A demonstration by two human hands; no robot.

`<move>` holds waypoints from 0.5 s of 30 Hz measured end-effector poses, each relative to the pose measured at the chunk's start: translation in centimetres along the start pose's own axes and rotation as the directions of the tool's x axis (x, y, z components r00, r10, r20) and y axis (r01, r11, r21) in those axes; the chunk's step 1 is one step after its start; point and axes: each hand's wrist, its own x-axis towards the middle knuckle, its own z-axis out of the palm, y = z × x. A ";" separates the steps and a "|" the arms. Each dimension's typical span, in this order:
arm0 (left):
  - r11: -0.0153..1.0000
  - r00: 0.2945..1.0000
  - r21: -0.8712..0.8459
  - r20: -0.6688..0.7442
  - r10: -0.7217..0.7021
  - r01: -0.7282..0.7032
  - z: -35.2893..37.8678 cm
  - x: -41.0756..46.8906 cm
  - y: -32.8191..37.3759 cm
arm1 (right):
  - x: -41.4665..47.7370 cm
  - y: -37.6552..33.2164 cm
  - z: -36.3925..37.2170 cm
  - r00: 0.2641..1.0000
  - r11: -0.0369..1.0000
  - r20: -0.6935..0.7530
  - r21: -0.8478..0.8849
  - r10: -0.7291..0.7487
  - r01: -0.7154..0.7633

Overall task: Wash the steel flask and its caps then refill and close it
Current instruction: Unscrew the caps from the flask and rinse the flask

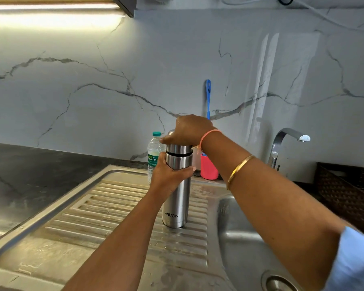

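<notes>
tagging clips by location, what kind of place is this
Most likely a home kitchen, at the washing-up spot: a steel sink with a ribbed drainboard, a tap behind it, and a marble-look backsplash.

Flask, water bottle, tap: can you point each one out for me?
flask point(178, 198), head view, on its steel body above the logo.
bottle point(152, 159), head view, on its green label.
tap point(274, 152), head view, on its upright neck.

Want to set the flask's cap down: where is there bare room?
The ribbed drainboard left of the flask is bare, as is the dark counter past its left rim. Crowded behind the flask: plastic bottle and pink holder.
</notes>
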 end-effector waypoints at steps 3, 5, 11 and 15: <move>1.000 1.000 -0.002 0.006 -0.001 0.001 0.0 0.0 0.0 | -0.2 0.7 -1.8 0.965 0.957 0.236 0.286 -0.115 0.045; 1.000 1.000 0.002 0.004 -0.001 0.001 -0.1 0.0 0.0 | -0.3 0.6 -2.2 0.943 0.928 0.300 0.373 -0.141 0.020; 1.000 1.000 0.012 0.001 -0.018 0.018 0.1 0.2 0.0 | -0.7 0.2 1.4 0.996 0.998 -0.067 0.031 0.059 -0.057; 1.000 1.000 0.020 0.005 -0.019 0.019 -0.1 0.1 -0.1 | -0.5 1.5 0.1 0.987 0.935 0.123 0.351 -0.103 0.053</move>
